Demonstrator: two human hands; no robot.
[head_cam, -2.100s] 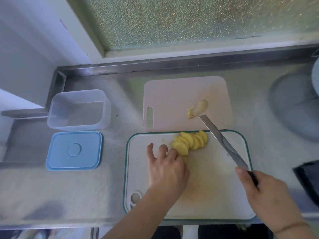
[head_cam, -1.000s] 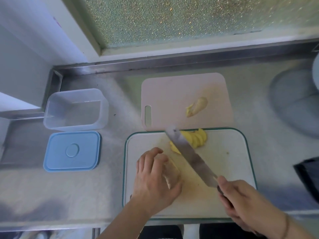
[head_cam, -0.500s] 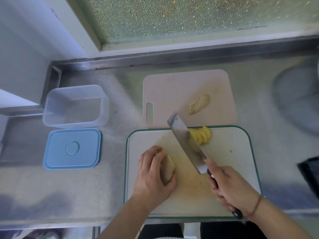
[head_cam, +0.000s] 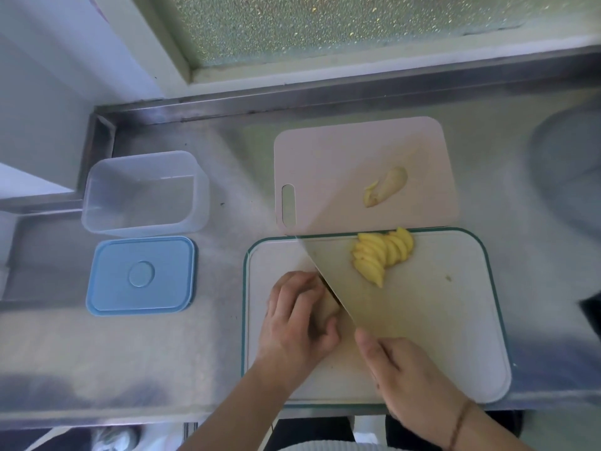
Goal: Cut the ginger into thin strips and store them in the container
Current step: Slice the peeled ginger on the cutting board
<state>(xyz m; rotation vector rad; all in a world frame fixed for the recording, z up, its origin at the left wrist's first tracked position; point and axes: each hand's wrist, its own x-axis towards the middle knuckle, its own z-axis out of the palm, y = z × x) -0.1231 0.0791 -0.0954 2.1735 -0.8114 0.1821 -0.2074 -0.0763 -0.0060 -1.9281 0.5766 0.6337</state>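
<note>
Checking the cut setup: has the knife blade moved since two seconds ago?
Yes. The knife blade has swung leftward across the white cutting board, from right of the ginger slices to beside the left hand.

One head view, looking steeply down

It looks forward and down from close above the desk (head_cam: pixel 182 346), toward the window (head_cam: pixel 325 24), with both forearms entering from the bottom edge.
</note>
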